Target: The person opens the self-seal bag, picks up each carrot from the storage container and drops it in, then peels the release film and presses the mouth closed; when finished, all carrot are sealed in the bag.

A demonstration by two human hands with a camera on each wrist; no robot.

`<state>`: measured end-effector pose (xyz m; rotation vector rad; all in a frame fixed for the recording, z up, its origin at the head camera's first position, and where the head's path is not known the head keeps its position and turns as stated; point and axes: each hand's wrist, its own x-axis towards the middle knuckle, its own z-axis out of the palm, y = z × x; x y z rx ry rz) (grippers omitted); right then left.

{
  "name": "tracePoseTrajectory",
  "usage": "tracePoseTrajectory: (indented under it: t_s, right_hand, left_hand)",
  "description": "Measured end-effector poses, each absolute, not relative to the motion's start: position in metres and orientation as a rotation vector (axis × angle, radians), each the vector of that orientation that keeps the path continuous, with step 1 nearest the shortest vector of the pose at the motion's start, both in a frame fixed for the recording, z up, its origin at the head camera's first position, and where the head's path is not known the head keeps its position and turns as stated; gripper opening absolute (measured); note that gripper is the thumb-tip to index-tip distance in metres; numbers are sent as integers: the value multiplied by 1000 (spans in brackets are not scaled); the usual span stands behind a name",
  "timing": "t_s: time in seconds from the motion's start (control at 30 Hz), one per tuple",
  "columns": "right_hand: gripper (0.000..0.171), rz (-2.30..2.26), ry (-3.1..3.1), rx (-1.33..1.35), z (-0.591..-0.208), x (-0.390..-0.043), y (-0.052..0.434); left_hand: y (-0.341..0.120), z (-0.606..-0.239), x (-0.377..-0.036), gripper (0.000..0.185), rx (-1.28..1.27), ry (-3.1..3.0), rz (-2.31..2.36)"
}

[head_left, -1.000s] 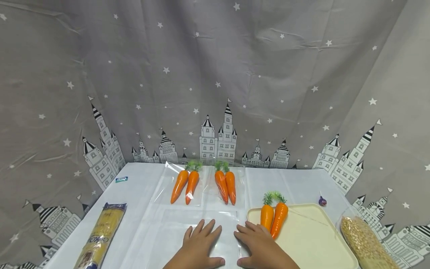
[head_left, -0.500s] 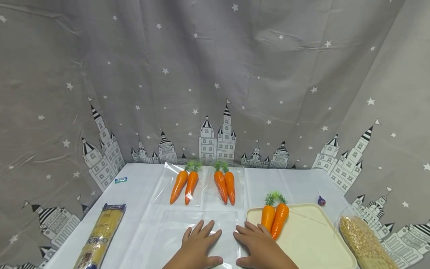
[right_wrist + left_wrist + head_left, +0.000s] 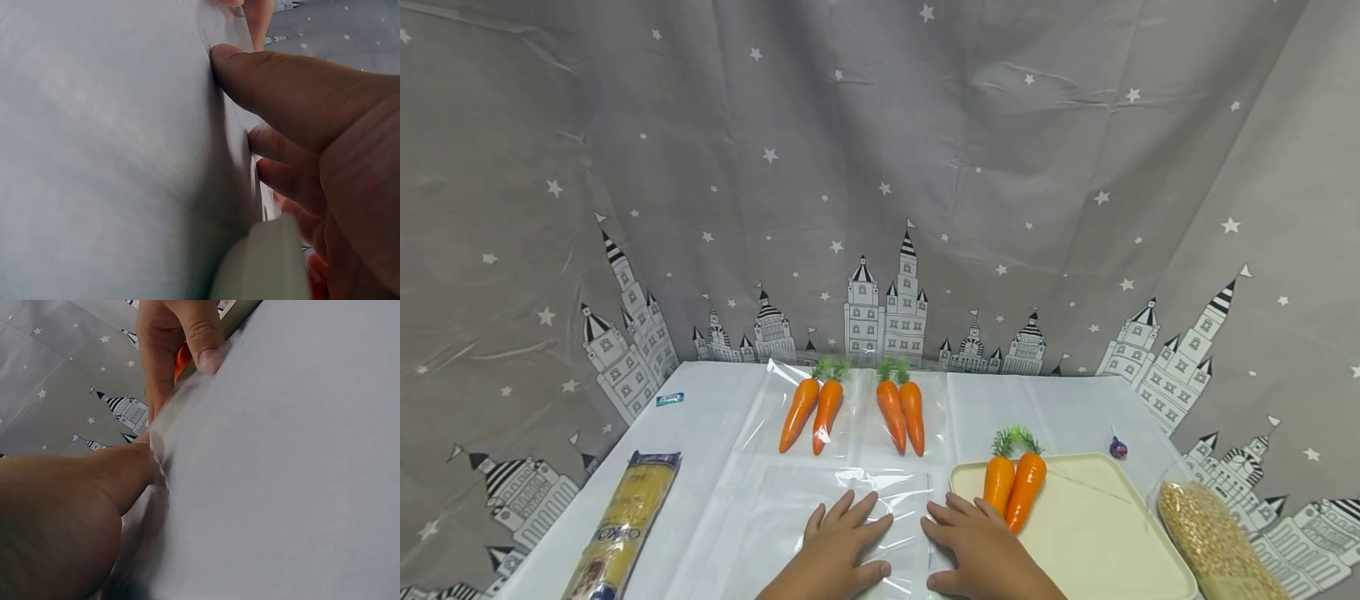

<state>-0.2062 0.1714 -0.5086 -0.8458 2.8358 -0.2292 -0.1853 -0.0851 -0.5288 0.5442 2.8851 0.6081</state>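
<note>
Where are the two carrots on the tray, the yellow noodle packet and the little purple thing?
carrots on the tray (image 3: 1013, 486), head view, orange bodies
yellow noodle packet (image 3: 625, 523), head view, middle of the wrapper
little purple thing (image 3: 1118, 448), head view, its round body

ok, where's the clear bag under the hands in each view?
Head: clear bag lies flat at bottom centre, under both hands, left of the tray.
Left wrist: a crinkled film edge between the left thumb at lower left and the right thumb at top.
Right wrist: only a faint film edge by the right thumb tip, near the top.
Shared landmark: the right thumb.
</note>
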Motion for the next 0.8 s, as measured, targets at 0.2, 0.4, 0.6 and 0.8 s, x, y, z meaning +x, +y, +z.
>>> tracePoseTrajectory:
  t_s: [0.2,0.4,0.6,0.8]
  right_hand:
    - [74,-206,2834,-836,-511,-209,171]
    - [75,-191,2848,-874,-510,-207,173]
    - [75,-226,2848,-889,-509,-206,174]
    - [74,-309,2814,-817,-510,-210,173]
  left_hand:
    - [-88,-532,-185,50,551,2915,637]
    - [-91,-532,-184,34,547,2967,755]
    - [-90,-532,-183,24,560,3003,834]
    - [-90,-532,-184,23,601,3043,863]
